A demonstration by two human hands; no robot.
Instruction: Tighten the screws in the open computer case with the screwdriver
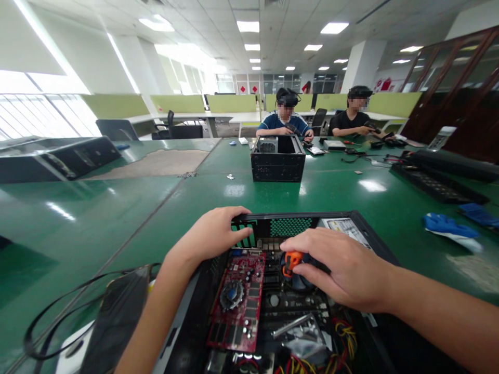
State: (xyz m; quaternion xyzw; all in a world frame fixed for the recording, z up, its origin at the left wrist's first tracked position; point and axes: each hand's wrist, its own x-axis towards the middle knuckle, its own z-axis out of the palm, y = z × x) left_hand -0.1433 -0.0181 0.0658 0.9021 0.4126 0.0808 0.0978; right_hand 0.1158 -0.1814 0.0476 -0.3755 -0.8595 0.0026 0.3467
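An open black computer case [374, 249] lies in front of me, its inside facing up. My left hand [216, 231] grips the far rim near the slot openings, thumb on the inner side and fingers over the edge. In my right hand [341, 267] is an orange-and-black screwdriver [290, 264], held by its handle above the dark cooling fan [298, 283]; its tip is hidden. Left of it sits a red graphics card [237, 311] with a small round fan. Red, yellow and black cables [345, 337] bunch up at the near right.
A second black case [277, 169] stands further back on the green table [187, 200]. Blue-and-white gloves [448, 226] and black panels [436, 179] lie right. Black cables and a dark box [117, 311] are at left. Two people [286, 117] work across the table.
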